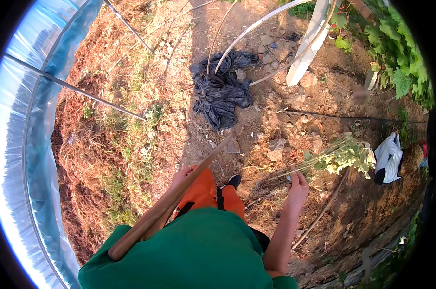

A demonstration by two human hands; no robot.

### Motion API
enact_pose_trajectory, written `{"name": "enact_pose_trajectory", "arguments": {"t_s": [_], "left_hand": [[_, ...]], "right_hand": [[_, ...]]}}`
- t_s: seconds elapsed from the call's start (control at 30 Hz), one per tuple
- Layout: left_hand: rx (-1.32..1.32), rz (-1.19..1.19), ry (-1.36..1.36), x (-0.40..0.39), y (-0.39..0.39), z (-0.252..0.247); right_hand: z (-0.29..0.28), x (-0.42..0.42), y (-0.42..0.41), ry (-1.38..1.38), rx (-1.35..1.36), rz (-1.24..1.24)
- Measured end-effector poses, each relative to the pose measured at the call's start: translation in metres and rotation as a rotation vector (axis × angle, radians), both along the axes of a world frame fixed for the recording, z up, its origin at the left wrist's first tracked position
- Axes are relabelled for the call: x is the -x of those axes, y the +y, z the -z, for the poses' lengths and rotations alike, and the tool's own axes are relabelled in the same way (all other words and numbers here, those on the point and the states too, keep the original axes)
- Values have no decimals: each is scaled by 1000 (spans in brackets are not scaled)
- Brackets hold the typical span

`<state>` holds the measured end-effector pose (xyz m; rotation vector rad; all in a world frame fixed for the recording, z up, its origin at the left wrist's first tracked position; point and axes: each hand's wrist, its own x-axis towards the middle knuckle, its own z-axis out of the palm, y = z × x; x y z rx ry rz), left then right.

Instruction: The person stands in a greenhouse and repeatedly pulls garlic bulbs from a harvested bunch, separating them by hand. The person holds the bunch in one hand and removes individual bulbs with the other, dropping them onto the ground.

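Note:
My left hand (183,175) is partly hidden behind a long wooden handle (171,198) that slants from my chest towards the ground ahead. The fingers lie against the far side of the handle; whether they close round it cannot be told. My right hand (299,182) is raised at the stem ends of a bundle of cut, leafy stalks (333,159), with fingertips at the stems. The pale green leaves spread out to the right. Ahead of my feet a crumpled black plastic sheet (223,94) lies on the soil.
Clear plastic sheeting (41,144) on metal rods stands at the left. A white post (308,47), curved rods (254,27) and vines (395,47) are at the upper right. A thin stick (322,209) and a person in pale clothing (389,155) are at the right. Stones (275,150) dot the ground.

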<state>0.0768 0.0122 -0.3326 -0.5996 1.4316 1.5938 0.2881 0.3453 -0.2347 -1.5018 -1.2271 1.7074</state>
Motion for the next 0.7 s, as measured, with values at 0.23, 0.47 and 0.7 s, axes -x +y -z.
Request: {"name": "enact_pose_trajectory", "arguments": {"t_s": [0.23,0.47,0.7], "left_hand": [[-280,-52,-201,-10,-53,11],[-397,-130,-346,-23,-132,47],[-203,223,83,-41,-158,7]], "right_hand": [[28,6,-41,45,54,-44],[33,6,-98,11,80,-80],[35,-18,-149,-34,-1,-136]]}}
